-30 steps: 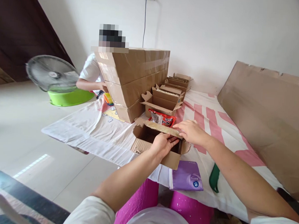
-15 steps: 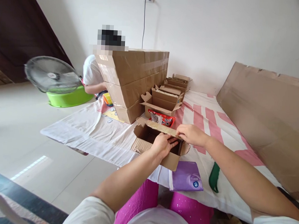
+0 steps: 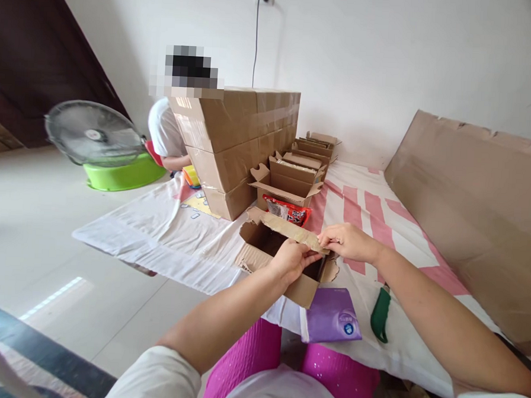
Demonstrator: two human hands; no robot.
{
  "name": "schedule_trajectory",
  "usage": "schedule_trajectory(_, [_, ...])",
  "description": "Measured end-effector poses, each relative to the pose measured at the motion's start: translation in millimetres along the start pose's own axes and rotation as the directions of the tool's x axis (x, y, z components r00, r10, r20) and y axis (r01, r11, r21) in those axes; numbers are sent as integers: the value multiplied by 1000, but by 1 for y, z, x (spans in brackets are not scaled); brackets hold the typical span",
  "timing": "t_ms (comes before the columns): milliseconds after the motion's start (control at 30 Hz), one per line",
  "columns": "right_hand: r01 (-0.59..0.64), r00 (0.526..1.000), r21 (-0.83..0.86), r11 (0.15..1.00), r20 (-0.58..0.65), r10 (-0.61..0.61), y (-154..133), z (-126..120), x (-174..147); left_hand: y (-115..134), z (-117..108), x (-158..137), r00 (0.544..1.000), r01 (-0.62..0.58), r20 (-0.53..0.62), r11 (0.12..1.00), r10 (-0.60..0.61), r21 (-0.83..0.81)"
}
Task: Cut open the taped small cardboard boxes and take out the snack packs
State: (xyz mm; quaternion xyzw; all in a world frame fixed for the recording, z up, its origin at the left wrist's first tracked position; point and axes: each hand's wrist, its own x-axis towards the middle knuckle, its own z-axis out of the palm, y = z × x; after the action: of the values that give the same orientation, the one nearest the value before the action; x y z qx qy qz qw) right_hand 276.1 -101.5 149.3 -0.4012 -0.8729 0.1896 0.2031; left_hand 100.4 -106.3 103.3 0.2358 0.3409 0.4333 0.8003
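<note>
The small open cardboard box (image 3: 284,265) sits on the pink-striped white cloth (image 3: 371,216), right under both hands. In the head view, the left hand (image 3: 291,261) rests on the box's near rim, its fingers held together and curled over the top flap (image 3: 290,228), thumb underneath, so it pinches the flap's near end. The right hand (image 3: 346,240) meets it from the other side, its fingertips (image 3: 324,243) pressed together on the same flap's edge, just touching the left fingertips.

Just beyond the fingers lies a red snack packet (image 3: 287,210), and past it a row of open cartons (image 3: 293,179) beside a tall stack of taped boxes (image 3: 237,144). Nearer than the fingers, a purple packet (image 3: 332,315) lies by the box's corner, with a green-handled tool (image 3: 380,315) under the right forearm. Far left of the fingers stand a fan (image 3: 93,132) and a green basin (image 3: 122,173), where another person (image 3: 166,134) sits.
</note>
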Motion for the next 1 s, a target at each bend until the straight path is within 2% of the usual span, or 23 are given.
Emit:
schedule_trajectory(167, [-101, 995, 262, 960, 29, 97, 10, -6, -7, -1, -3, -1, 1000, -5, 19, 1000, 5, 16])
schedule_trajectory(267, [-111, 994, 345, 932, 36, 105, 15, -5, -12, -2, -3, -1, 1000, -7, 28, 999, 6, 32])
schedule_trajectory(500, [-64, 996, 427, 902, -29, 84, 27, -1, -20, -2, -2, -5, 1000, -9, 18, 998, 8, 56])
schedule_trajectory(800, [-173, 976, 417, 892, -46, 211, 34, -4, -29, -6, 2, -10, 1000, -20, -16, 997, 21, 71])
schedule_trajectory(900, [-232, 928, 480, 846, -150, 340, 47, -9, -34, -7, 1, -12, 999, -23, -30, 997, 25, 72])
schedule_trajectory(1000, [-237, 807, 584, 776, -327, 493, 65, -16, -40, -8, 0, -14, 999, -28, -33, 997, 31, 69])
